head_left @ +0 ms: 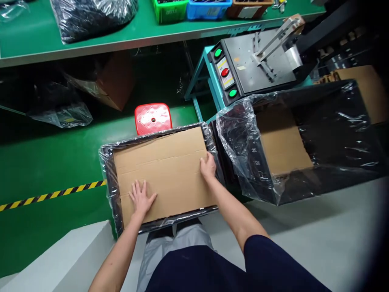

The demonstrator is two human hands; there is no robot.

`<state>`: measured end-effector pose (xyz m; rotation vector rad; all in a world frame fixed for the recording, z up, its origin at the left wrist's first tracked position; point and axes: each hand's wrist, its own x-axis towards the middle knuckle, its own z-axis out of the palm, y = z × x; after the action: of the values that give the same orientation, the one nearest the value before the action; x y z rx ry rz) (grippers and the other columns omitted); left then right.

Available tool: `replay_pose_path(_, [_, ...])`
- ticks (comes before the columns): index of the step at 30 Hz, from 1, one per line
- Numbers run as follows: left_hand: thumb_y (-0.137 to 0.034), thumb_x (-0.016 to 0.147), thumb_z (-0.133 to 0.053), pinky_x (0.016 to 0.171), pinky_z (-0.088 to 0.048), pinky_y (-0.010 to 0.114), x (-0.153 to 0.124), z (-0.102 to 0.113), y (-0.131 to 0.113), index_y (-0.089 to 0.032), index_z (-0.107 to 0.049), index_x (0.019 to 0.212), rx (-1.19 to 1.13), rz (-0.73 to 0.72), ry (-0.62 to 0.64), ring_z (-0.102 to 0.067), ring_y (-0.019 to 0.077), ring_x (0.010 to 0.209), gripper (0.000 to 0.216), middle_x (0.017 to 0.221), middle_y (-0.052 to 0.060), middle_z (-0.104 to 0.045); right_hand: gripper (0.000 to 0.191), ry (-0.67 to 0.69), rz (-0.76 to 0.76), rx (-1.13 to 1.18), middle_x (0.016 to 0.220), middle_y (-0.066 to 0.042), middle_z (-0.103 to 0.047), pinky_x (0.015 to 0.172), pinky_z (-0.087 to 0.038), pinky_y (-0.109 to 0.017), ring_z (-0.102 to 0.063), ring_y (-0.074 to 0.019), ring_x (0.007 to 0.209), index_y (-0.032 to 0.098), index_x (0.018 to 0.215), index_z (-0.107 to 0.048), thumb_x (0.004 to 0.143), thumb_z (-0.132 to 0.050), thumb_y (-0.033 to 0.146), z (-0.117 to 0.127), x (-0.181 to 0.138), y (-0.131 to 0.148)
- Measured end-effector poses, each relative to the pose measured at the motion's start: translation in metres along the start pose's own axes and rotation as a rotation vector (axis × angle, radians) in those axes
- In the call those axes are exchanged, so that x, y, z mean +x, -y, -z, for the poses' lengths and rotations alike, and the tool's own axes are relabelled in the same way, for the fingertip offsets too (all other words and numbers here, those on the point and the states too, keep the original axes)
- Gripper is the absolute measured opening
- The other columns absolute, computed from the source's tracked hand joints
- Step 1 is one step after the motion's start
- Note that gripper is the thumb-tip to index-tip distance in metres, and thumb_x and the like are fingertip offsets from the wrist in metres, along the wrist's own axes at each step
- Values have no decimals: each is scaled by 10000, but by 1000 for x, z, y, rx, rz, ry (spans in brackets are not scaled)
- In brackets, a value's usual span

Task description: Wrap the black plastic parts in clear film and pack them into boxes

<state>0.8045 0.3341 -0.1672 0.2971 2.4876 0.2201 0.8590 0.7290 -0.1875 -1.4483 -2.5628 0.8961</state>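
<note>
A flat brown cardboard sheet (165,172) lies on top of a box lined with a clear plastic bag (105,170), just in front of my knees. My left hand (141,198) rests flat on the sheet near its front left, fingers spread. My right hand (208,165) is at the sheet's right edge, fingers curled over that edge and pressing it down. A second bag-lined box (300,138) stands open to the right, with a cardboard sheet (281,142) at its bottom.
A red stool (152,117) stands behind the near box. A teal machine (252,61) with green and red buttons is at the back right. A green workbench (33,40) carries bagged dark parts and coloured bins. Yellow-black floor tape (51,194) runs on the left.
</note>
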Motion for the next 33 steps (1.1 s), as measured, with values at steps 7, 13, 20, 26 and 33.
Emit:
replay_pose_path(7, [-502, 886, -644, 1152, -192, 758, 63, -34, -15, -261, -328, 1614, 71, 191, 184, -28, 439, 1574, 829, 1731, 163, -19, 620, 199, -8, -445, 1572, -314, -344, 1180, -295, -569, -336, -389, 1459, 30, 1525, -368, 924, -447, 165, -87, 2, 7])
replay_pose_path(13, [-478, 819, -705, 1183, -218, 687, 77, -54, -31, -179, -451, 1525, 36, 218, 135, -88, 412, 1570, 807, 1687, 243, -144, 630, 603, 374, -479, 1713, -174, -98, 1184, -53, -733, 30, -411, 1569, 242, 1569, -394, 945, -482, 217, -101, -33, 18])
replay_pose_path(20, [-612, 793, -695, 1121, -241, 766, 69, -65, -3, -244, -202, 1640, 0, 313, 181, 53, 443, 1571, 1046, 1718, 191, 98, 901, 510, 174, -495, 1691, -221, -67, 1073, -99, -847, 55, -539, 1510, 254, 1588, -339, 829, -731, 540, -123, 43, 60])
replay_pose_path(26, [-638, 795, -682, 1096, -280, 767, 71, -66, 4, -296, -200, 1643, 28, 297, 184, 19, 457, 1568, 1034, 1721, 177, 98, 965, 530, 175, -520, 1701, -207, -44, 1091, -76, -840, 71, -530, 1521, 280, 1618, -269, 827, -725, 590, -129, 46, 63])
replay_pose_path(33, [-583, 871, -574, 1106, -359, 692, 72, -43, -5, -132, -289, 1612, 45, 166, 69, -181, 463, 1542, 913, 1668, 294, -164, 720, 518, 171, -87, 1637, -201, -329, 1227, -281, -559, -244, -330, 1546, 183, 1591, -331, 948, -591, 375, -42, 21, 96])
